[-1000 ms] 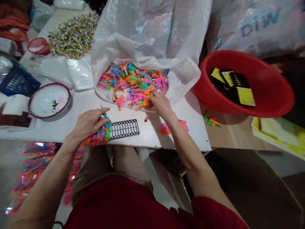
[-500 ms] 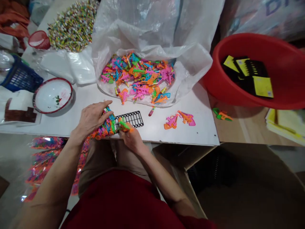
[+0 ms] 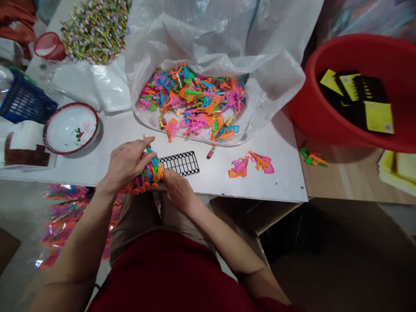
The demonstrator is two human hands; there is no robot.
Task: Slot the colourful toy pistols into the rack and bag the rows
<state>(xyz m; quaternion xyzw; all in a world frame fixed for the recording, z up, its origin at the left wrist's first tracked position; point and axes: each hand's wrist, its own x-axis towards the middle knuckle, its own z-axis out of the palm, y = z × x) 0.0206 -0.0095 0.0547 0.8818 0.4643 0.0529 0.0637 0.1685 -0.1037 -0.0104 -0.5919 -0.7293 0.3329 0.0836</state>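
A black plastic rack lies near the table's front edge, its right half bare. Small colourful plastic toys are packed closely along its left part. My left hand grips this row from above and the left, thumb and forefinger on either side of it. At the right end of the row, my right hand has its fingers closed at an orange plastic toy, partly hidden by them. Several loose pink and orange toys lie to the right on the table.
Behind the rack, an open clear plastic bag holds a heap of similar toys. An enamel bowl and a blue basket stand left. A red tub with black and yellow pieces stands right. Bagged toys hang or lie below left.
My right hand has turned and brought its green and orange toy left against the row's end. My left hand has stayed nearly in place. The view has shifted slightly.
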